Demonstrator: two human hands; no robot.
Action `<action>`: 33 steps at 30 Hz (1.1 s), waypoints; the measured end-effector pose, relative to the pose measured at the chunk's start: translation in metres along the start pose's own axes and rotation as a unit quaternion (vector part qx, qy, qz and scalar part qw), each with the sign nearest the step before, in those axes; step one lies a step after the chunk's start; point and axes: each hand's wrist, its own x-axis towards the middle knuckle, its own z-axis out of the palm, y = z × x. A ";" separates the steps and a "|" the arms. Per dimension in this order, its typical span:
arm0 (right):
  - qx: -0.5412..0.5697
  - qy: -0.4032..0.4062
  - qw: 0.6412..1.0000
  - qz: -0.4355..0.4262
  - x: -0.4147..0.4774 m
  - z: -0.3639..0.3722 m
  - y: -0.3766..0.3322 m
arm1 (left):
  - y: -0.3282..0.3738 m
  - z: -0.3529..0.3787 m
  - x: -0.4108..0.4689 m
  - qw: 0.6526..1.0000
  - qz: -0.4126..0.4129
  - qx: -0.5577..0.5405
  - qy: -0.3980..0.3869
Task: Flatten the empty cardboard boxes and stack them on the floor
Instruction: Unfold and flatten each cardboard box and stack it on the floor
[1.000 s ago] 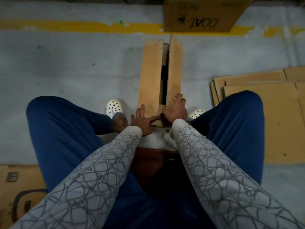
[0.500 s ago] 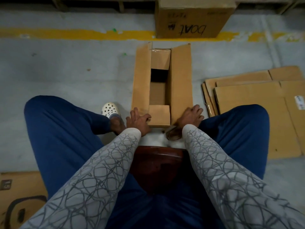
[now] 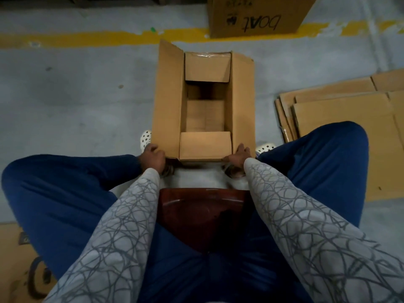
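An open brown cardboard box (image 3: 168, 101) stands on the grey floor between my feet, its four top flaps spread out and its inside empty. My left hand (image 3: 153, 158) grips the near left corner of the box, under the left flap. My right hand (image 3: 239, 157) holds the near right corner, fingers curled on the flap's edge. A stack of flattened cardboard boxes (image 3: 341, 119) lies on the floor to the right, beside my right knee.
I sit on a dark red stool (image 3: 201, 206) with knees spread. A closed box marked "boAt" (image 3: 255, 16) stands at the back on a yellow floor line (image 3: 109, 36). More cardboard (image 3: 13, 259) lies at the lower left.
The box's long flaps, nearly closed a second ago, have been spread wide open. Both hands moved apart, from the middle of the near edge to the two near corners.
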 end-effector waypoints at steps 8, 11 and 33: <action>-0.031 0.008 0.999 -0.033 0.002 0.005 -0.002 | -0.008 0.017 0.030 0.978 -0.039 0.148 -0.140; -0.016 0.003 0.999 -0.048 0.004 0.006 0.004 | 0.006 0.035 0.024 0.972 -0.051 0.080 -0.216; 0.023 0.158 0.982 -0.102 0.008 0.002 -0.066 | 0.045 0.068 0.036 0.982 0.005 -0.136 -0.129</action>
